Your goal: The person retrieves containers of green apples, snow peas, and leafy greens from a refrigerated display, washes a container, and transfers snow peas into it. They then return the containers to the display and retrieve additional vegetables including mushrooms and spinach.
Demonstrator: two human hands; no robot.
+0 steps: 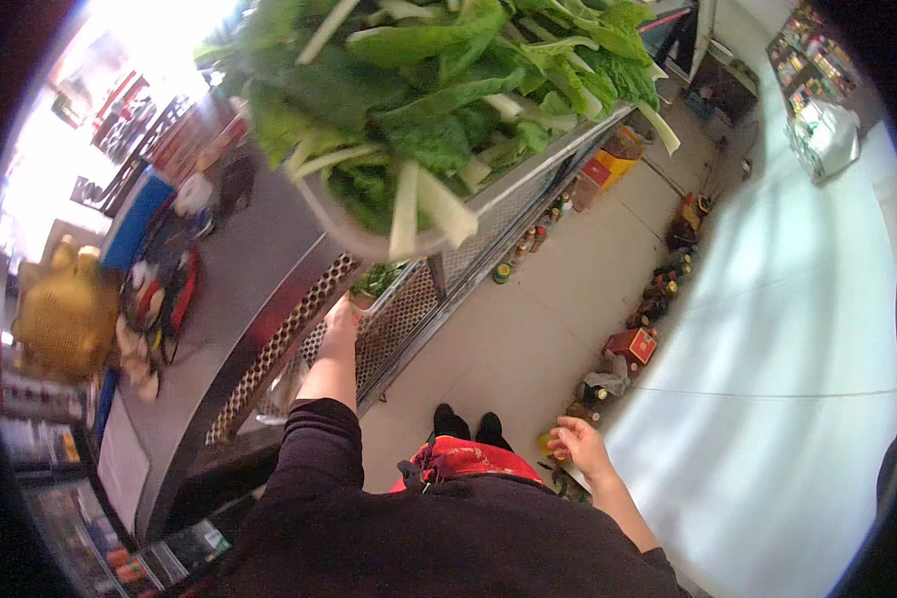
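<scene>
A large heap of leafy greens [433,97] with pale stems fills a plastic container [336,217] at the top of the view, on or above the counter. Below it, my left hand [341,312] reaches into an open space beside perforated panels. Its fingers are at the edge of a smaller container [370,303] with green leaves; the grip is partly hidden. My right hand [579,445] hangs at the right of my body, fingers loosely curled, with no object plainly in it. A yellow round thing [547,444] shows behind its fingertips, apparently lower down.
The grey countertop [247,247] holds a golden figurine [67,314] and clutter at the left. Bottles and jars [502,273] line the floor by the cabinet. More bottles and a red box [632,345] stand along the white surface [747,359] at the right.
</scene>
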